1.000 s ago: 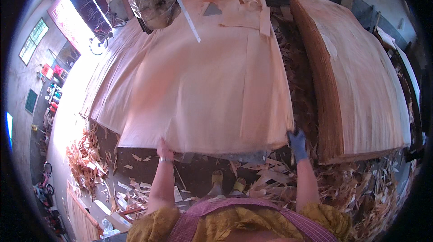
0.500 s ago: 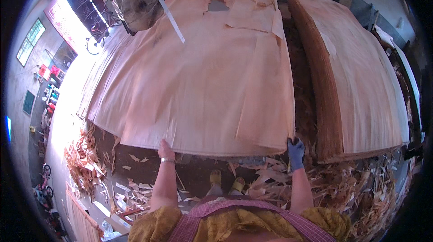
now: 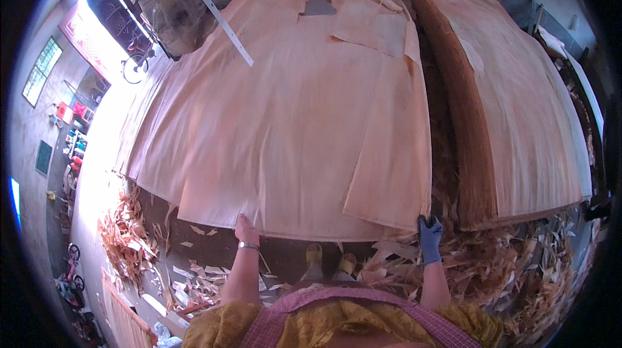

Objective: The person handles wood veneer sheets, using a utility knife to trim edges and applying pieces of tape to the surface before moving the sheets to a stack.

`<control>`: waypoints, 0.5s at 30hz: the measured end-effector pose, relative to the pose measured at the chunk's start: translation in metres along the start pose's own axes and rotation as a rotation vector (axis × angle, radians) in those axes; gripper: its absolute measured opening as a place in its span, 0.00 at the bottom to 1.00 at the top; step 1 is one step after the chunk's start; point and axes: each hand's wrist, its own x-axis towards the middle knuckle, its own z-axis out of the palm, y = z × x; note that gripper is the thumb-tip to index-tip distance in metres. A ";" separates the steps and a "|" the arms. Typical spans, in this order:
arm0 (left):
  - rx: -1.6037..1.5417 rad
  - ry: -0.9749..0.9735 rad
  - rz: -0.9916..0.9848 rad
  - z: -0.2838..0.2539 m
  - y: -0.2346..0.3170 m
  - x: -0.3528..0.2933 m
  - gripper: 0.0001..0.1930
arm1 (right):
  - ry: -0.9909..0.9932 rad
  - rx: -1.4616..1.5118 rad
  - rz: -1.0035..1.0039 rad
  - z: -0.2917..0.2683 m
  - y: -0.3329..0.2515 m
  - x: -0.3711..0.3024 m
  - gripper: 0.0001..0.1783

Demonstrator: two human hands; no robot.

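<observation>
The wood veneer sheet (image 3: 304,121) lies spread before me. My bare left hand (image 3: 246,230) pinches its near edge toward the left end; my gloved right hand (image 3: 430,236) clamps the near right corner. To its right stands a veneer stack (image 3: 525,121); scraps (image 3: 479,270) litter the floor (image 3: 285,257).

Narrow gap between veneer sheet (image 3: 311,134) and veneer stack (image 3: 525,108).
White strip (image 3: 220,21) and wrapped bundle (image 3: 173,14) obstruct sheet's far left; wood scraps (image 3: 483,277) crowd gap's near end.
</observation>
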 end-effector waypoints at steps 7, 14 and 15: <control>0.030 -0.028 0.062 -0.008 -0.011 0.027 0.14 | -0.011 0.195 0.102 0.003 -0.010 0.021 0.19; -0.022 0.062 0.005 -0.027 -0.017 0.020 0.11 | -0.014 0.418 0.044 0.011 0.027 0.015 0.16; 0.010 0.059 0.011 -0.023 -0.018 0.022 0.11 | -0.002 0.515 -0.001 0.014 0.022 0.019 0.15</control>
